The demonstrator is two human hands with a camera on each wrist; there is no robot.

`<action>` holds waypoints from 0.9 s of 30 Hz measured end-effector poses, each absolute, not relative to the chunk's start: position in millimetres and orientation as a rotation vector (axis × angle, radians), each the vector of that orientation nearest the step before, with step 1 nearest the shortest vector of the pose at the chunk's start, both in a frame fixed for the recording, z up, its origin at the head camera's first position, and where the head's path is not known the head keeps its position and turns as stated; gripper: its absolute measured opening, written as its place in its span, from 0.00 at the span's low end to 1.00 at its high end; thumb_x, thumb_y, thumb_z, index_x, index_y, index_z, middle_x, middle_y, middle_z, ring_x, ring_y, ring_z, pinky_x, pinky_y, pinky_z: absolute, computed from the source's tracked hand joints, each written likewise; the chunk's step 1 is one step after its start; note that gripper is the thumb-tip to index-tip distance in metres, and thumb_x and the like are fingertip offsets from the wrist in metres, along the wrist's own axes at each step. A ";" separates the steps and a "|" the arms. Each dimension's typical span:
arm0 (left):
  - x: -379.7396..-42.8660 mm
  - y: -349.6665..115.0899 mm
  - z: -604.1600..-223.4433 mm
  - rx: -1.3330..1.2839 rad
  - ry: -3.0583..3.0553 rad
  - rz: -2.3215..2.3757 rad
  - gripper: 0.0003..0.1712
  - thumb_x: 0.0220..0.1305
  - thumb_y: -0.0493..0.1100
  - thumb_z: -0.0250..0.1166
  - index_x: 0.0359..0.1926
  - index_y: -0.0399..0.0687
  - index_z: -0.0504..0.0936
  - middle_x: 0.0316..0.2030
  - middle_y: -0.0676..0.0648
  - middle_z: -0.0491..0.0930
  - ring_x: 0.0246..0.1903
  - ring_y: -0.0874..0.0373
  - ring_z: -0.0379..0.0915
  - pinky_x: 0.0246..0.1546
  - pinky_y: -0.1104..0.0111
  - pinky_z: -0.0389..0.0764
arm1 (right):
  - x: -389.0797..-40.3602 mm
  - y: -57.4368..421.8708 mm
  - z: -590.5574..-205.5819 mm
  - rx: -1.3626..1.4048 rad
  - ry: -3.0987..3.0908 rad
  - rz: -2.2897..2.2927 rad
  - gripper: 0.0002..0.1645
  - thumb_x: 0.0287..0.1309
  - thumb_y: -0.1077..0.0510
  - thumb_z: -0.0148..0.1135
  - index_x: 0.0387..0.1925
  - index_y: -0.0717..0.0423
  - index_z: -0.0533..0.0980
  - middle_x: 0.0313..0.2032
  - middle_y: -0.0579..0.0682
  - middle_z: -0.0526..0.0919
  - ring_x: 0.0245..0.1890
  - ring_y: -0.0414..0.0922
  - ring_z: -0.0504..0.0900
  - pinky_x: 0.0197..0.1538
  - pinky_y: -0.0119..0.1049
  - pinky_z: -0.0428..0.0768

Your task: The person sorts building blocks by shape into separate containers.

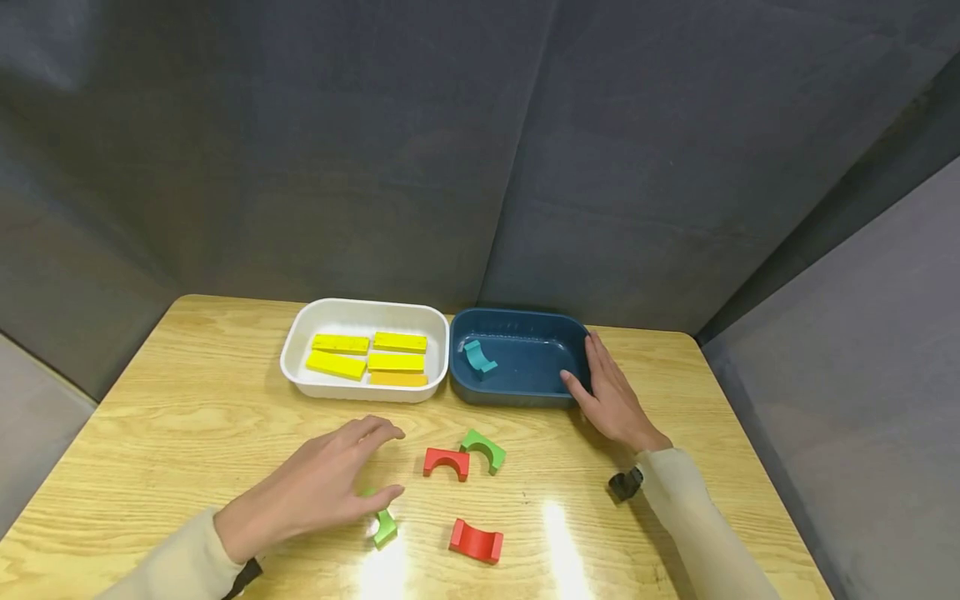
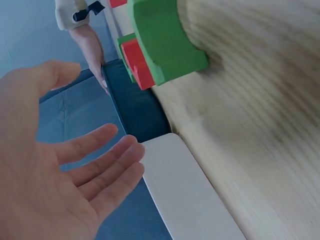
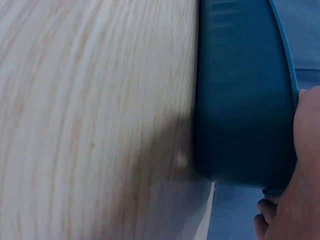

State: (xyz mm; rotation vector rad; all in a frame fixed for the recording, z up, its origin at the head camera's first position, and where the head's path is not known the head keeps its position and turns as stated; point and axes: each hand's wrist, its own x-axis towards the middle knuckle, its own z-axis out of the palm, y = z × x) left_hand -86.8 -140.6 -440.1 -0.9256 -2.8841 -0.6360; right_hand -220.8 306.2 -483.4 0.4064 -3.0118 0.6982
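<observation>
My left hand [image 1: 322, 479] hovers over the table, thumb and fingers spread with nothing between them. Partly hidden beneath it lies a green arch block [image 1: 386, 529], which looms large in the left wrist view. To its right are a red arch block [image 1: 446, 463] beside another green arch block [image 1: 483, 451], and a second red arch block [image 1: 477, 542] nearer me. My right hand [image 1: 615, 404] holds the right end of a dark blue bin [image 1: 517, 400], thumb over the rim and fingers along the outer wall. A teal arch block [image 1: 479, 358] lies in this bin.
A white bin [image 1: 292, 375] with several yellow blocks [image 1: 396, 362] stands against the blue bin's left side. Both stand near the back edge of the wooden table [image 1: 187, 417]. Dark grey curtains [image 1: 375, 167] rise behind and at the sides.
</observation>
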 end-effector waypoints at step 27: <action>-56.0 -144.0 -454.5 -0.903 -3.128 -0.491 0.52 0.62 0.75 0.70 0.67 0.35 0.76 0.60 0.32 0.81 0.55 0.41 0.83 0.49 0.47 0.88 | -220.7 305.7 -484.1 0.398 -3.006 0.703 0.55 0.82 0.32 0.45 0.87 0.60 0.36 0.87 0.54 0.32 0.86 0.60 0.39 0.82 0.67 0.46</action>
